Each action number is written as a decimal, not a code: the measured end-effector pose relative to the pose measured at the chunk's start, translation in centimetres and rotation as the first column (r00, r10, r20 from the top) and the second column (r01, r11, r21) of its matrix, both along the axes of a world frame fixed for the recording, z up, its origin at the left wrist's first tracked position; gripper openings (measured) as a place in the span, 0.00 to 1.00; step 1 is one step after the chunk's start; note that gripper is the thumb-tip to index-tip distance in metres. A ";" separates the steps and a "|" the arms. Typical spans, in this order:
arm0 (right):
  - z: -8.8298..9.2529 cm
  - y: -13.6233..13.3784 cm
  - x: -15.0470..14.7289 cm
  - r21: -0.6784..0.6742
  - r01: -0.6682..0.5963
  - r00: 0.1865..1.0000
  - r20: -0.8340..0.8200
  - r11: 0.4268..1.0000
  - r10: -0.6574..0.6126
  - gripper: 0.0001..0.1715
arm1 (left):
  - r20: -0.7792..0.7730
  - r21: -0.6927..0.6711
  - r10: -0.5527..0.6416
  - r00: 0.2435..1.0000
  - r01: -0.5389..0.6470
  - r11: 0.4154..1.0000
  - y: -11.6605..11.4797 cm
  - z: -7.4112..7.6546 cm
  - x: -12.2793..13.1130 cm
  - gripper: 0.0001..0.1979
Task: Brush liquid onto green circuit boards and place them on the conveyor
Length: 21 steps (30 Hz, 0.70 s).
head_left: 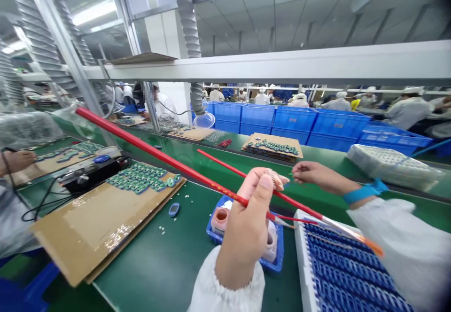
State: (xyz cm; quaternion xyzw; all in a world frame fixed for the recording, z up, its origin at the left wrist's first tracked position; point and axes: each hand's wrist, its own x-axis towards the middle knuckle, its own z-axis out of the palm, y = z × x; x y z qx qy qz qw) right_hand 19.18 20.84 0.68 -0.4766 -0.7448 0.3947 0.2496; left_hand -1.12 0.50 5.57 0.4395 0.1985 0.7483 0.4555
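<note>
My left hand is raised over the green belt with its fingers closed, pinching a small ribbed part at the fingertips. A long red rod runs from the upper left down through this hand towards the lower right. A thinner red rod lies alongside it. My right hand, with a blue strap on the wrist, reaches in from the right. It pinches something tiny right at the left fingertips. Below the hands sit a small blue tray with pinkish pots and a white tray of blue parts.
Cardboard sheets on the green belt carry several green round boards. A black device with cables sits at left, near a co-worker's hand. Blue crates line the back, and a wrapped white bundle lies at right.
</note>
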 end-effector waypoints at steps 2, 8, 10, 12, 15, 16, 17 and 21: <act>1.3 -1.1 -4.8 -0.011 -0.152 0.988 0.037 0.988 0.152 0.04 | 0.051 0.004 0.061 0.997 -0.062 0.998 -1.1 0.4 -0.9 0.13; 2.0 -4.3 -18.1 0.015 -0.463 0.876 0.162 0.886 0.455 0.04 | 0.164 0.034 0.355 0.920 -0.365 0.930 -5.9 1.8 -6.5 0.12; 1.4 -5.5 -21.6 0.020 -0.544 0.822 0.215 0.839 0.527 0.05 | 0.147 0.015 0.449 0.881 -0.456 0.890 -7.1 1.9 -7.9 0.13; 0.5 -6.4 -24.4 0.011 -0.617 0.760 0.267 0.787 0.592 0.06 | 0.104 -0.033 0.488 0.866 -0.488 0.872 -7.9 1.5 -8.8 0.13; -0.6 -7.3 -27.0 -0.013 -0.685 0.685 0.329 0.729 0.650 0.07 | 0.018 -0.096 0.474 0.881 -0.470 0.878 -8.4 0.2 -9.9 0.13; -0.8 -7.3 -27.4 -0.012 -0.691 0.677 0.339 0.722 0.654 0.07 | -0.014 -0.101 0.462 0.887 -0.461 0.882 -8.4 -0.4 -10.2 0.13; -0.8 -7.3 -27.4 -0.004 -0.690 0.679 0.343 0.724 0.649 0.07 | -0.045 -0.107 0.449 0.892 -0.452 0.886 -8.4 -1.0 -10.6 0.13; 0.5 -7.8 -24.8 0.090 -0.644 0.754 0.246 0.760 0.610 0.04 | -0.160 -0.197 0.390 0.907 -0.416 0.888 -7.9 -2.8 -11.9 0.15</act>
